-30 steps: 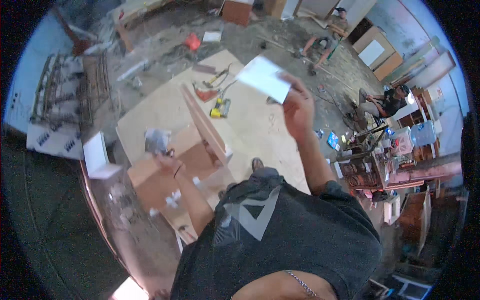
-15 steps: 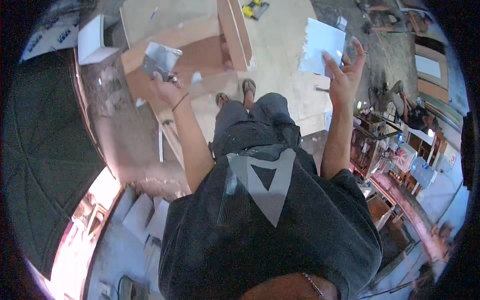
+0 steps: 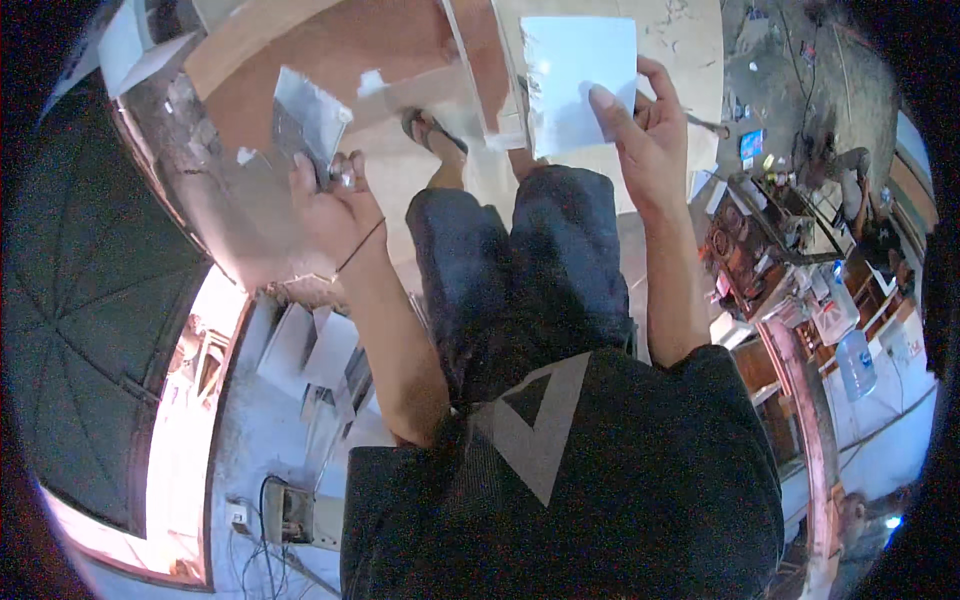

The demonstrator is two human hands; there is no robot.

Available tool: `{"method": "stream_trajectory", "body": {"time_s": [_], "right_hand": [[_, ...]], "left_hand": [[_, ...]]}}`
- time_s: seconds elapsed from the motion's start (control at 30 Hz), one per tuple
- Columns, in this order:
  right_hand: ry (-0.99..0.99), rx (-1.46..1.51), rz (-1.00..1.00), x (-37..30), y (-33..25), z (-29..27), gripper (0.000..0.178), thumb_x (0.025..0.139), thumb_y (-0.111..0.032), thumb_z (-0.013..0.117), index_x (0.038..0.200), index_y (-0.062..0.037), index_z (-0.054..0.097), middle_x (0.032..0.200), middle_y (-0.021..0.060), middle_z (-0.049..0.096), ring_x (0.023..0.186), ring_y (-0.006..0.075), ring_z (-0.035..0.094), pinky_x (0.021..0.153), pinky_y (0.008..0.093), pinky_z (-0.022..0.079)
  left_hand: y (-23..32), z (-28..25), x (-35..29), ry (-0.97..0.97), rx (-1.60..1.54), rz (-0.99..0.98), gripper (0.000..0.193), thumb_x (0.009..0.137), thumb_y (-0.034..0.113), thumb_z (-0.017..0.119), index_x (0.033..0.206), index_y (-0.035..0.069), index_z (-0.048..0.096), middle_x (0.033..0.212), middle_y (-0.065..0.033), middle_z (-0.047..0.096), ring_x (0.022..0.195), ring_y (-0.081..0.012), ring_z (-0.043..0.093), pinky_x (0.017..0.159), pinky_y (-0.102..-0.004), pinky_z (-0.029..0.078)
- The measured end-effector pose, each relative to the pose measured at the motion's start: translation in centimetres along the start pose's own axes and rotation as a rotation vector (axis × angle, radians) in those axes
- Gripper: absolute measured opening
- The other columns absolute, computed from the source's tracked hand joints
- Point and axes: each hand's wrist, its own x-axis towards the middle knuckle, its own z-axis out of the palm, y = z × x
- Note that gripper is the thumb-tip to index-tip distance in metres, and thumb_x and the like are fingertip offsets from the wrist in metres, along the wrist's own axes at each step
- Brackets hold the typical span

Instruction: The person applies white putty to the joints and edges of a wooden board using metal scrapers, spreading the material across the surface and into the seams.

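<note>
Thumb in front and fingers behind, my right hand (image 3: pixel 650 135) grips a white square panel (image 3: pixel 575 75) by its right side; the panel's left edge is rough and ragged. My left hand (image 3: pixel 335 205) holds a thin grey flat plate (image 3: pixel 312 115) with a shiny pale edge, tilted up from the fingers. A small shiny bit shows at those fingertips, too blurred to name. The two held pieces are apart, both raised in front of me above the board-covered floor.
Reddish-brown boards (image 3: pixel 350 50) lie ahead, with an upright wooden strip (image 3: pixel 480 60) between my sandalled feet (image 3: pixel 437 135). White panels (image 3: pixel 310 345) lean at the left wall. On the right stand a cluttered bench (image 3: pixel 760 235) and a blue water jug (image 3: pixel 855 362). Another person (image 3: pixel 870 225) sits far right.
My view has turned and moved forward over the boards. The white panel, still in my right hand, sits further left in view. The grey plate has tilted in my left hand.
</note>
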Motion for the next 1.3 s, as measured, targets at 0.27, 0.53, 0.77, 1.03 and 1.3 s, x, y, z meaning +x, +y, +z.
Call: {"method": "stream_trajectory", "body": {"time_s": [0.27, 0.53, 0.77, 1.03, 1.3], "right_hand": [[-0.015, 0.02, -0.007, 0.5, 1.8, -0.5, 0.04, 0.078, -0.008, 0.065, 0.111, -0.0008, 0.044, 0.09, 0.0154, 0.063, 0.081, 0.0162, 0.061, 0.067, 0.0253, 0.049], [0.067, -0.133, -0.063, -0.7, 1.0, 1.0, 0.048, 0.072, -0.003, 0.07, 0.108, -0.0008, 0.039, 0.085, 0.0172, 0.064, 0.076, 0.0174, 0.063, 0.062, 0.0278, 0.051], [0.125, -0.259, -0.212, -1.0, 0.3, 2.2, 0.045, 0.072, -0.001, 0.069, 0.105, -0.0016, 0.039, 0.082, 0.0168, 0.064, 0.072, 0.0175, 0.063, 0.059, 0.0269, 0.051], [0.49, -0.427, -0.327, -1.5, -0.7, -3.3, 0.048, 0.073, -0.005, 0.07, 0.107, -0.0016, 0.037, 0.086, 0.0187, 0.063, 0.077, 0.0183, 0.062, 0.064, 0.0262, 0.049], [0.031, -0.429, -0.18, -3.6, -2.5, 1.4, 0.045, 0.074, -0.004, 0.066, 0.106, -0.0022, 0.034, 0.087, 0.019, 0.062, 0.078, 0.0197, 0.063, 0.062, 0.0265, 0.05]], "left_hand": [[-0.1, -3.3, 1.6, -0.1, 0.043, 0.016, 0.018, 0.088, 0.02, 0.049, 0.102, 0.008, 0.049, 0.082, -0.0057, 0.055, 0.068, -0.0174, 0.051, 0.067, -0.0368, 0.045], [-1.4, -6.2, 0.0, 0.109, 0.139, 0.092, 0.019, 0.089, 0.016, 0.047, 0.102, 0.003, 0.047, 0.093, -0.0087, 0.053, 0.072, -0.0157, 0.051, 0.061, -0.0324, 0.045], [-2.9, -8.6, 0.6, -0.017, -0.075, 0.027, 0.021, 0.085, 0.017, 0.055, 0.101, 0.004, 0.053, 0.083, -0.0103, 0.06, 0.07, -0.0211, 0.057, 0.064, -0.0359, 0.047], [-4.3, -7.8, -0.2, 0.012, 0.149, 0.046, 0.028, 0.089, 0.016, 0.046, 0.113, 0.002, 0.044, 0.1, -0.0071, 0.051, 0.074, -0.0147, 0.051, 0.059, -0.0264, 0.045], [-4.6, -6.7, -0.7, -0.137, 0.266, 0.099, 0.026, 0.091, 0.016, 0.043, 0.111, 0.0, 0.044, 0.099, -0.0068, 0.05, 0.076, -0.013, 0.05, 0.058, -0.0263, 0.046]]}}
